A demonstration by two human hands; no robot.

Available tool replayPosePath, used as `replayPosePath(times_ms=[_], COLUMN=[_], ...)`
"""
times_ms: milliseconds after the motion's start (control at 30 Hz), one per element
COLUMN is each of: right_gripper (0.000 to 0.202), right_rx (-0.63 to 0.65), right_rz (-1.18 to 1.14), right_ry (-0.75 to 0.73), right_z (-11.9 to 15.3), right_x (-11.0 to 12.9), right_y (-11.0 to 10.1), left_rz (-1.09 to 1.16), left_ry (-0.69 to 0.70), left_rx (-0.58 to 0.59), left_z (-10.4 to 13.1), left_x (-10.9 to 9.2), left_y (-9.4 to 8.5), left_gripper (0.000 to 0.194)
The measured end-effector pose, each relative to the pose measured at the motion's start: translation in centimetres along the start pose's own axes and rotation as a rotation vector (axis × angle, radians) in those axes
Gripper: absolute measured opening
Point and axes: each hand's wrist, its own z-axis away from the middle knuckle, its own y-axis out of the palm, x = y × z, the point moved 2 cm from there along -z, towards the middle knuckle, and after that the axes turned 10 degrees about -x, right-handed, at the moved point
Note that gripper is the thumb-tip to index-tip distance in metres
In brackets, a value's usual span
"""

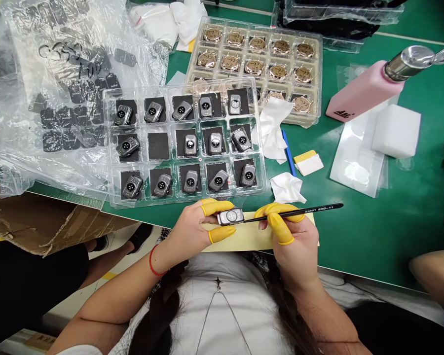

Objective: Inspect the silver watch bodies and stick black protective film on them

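Between the yellow-cotted fingers of my left hand (196,224) is a smartwatch body (231,216), its back with the round sensor facing up. My right hand (294,231), also in yellow finger cots, grips black tweezers (318,210) marked ESD-11. Their tip reaches the watch's right edge; whether it touches is too small to tell. A yellow sheet (259,236) lies beneath both hands. Just beyond them, a clear plastic tray (172,148) holds several watch bodies on black squares, and one compartment in its middle row shows only a black square (158,146).
Behind stands a second tray (318,74) of round gold watch backs. A pink pump bottle (368,91), a white block (397,130), wipes (286,187) and a blue stick (288,153) are on the right. Plastic bags (74,59) cover the left. Other people's limbs show at both sides.
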Motion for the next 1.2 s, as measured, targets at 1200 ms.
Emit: replayPosePath(times_ms=[1200], right_gripper=[0.006], right_rx=[-0.043], right_rz=[0.028], right_ry=[0.056], right_z=[0.19], right_x=[-0.39], right_y=[0.02], left_rz=[0.004], left_ry=[0.011], left_rx=[0.008], left_z=[-0.15], left_x=[-0.14], left_y=[0.18], left_gripper=[0.033])
